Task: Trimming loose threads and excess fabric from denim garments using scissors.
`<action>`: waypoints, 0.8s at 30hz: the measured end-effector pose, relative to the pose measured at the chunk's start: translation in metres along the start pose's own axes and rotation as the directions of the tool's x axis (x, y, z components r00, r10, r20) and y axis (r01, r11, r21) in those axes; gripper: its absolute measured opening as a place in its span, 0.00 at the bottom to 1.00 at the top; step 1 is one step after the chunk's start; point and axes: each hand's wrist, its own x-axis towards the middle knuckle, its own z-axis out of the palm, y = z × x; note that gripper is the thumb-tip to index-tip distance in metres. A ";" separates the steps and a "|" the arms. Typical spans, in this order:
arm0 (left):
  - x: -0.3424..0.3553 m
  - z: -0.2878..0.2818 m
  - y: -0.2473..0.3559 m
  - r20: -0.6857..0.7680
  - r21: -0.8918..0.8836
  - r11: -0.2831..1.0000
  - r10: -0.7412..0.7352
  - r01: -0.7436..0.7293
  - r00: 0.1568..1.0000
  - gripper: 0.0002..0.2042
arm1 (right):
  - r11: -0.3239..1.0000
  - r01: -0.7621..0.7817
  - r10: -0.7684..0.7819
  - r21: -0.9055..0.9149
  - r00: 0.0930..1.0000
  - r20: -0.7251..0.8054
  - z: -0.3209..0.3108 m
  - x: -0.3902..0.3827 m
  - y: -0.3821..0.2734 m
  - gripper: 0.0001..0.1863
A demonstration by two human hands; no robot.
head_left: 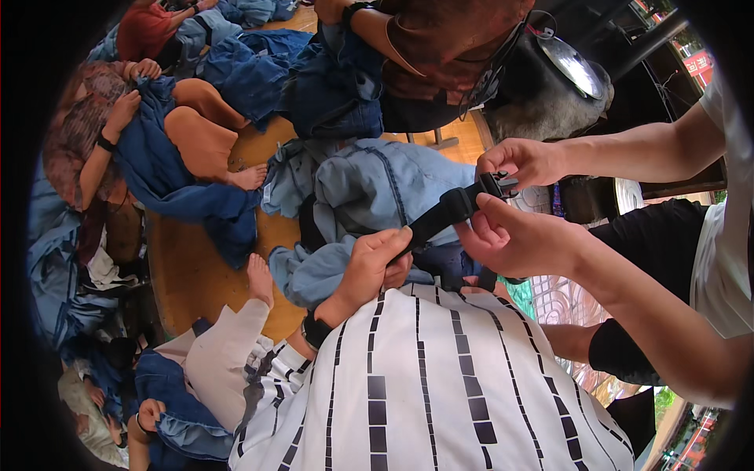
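My left hand (pixel 375 263) gripped the lower end of a black strap (pixel 444 213) above the pale blue garment (pixel 377 184). I could not find my right hand. Another person's two hands (pixel 514 200) pinched the strap's buckle (pixel 493 186).

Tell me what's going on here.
The person in the striped shirt grips one end of a black strap with the left hand, above a heap of pale blue denim garments. A second person's two hands reach in from the right and work the strap's buckle. The wearer's right hand is not clearly visible. Other people sit around on the wooden floor, handling darker denim pieces.
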 end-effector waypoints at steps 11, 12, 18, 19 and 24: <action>-0.003 0.002 0.002 -0.019 -0.005 1.000 -0.007 0.007 1.000 0.19 | 0.998 -0.060 0.060 -0.002 0.991 0.118 0.000 0.010 -0.005 0.07; -0.003 0.002 0.002 -0.019 -0.006 1.000 -0.008 0.008 1.000 0.19 | 0.998 -0.060 0.060 -0.001 0.991 0.118 -0.001 0.010 -0.003 0.07; -0.003 0.001 0.002 -0.010 -0.012 1.000 -0.018 0.018 1.000 0.19 | 0.968 -0.148 0.151 -0.204 0.988 0.003 0.003 0.008 0.000 0.02; -0.003 0.002 0.002 -0.014 -0.006 1.000 -0.019 0.019 1.000 0.19 | 0.973 -0.145 0.145 -0.182 0.989 -0.016 0.005 0.008 0.001 0.02; -0.004 0.002 0.001 0.004 -0.003 1.000 0.000 0.000 1.000 0.19 | 0.973 -0.173 0.179 -0.154 0.983 0.031 0.006 0.011 -0.012 0.04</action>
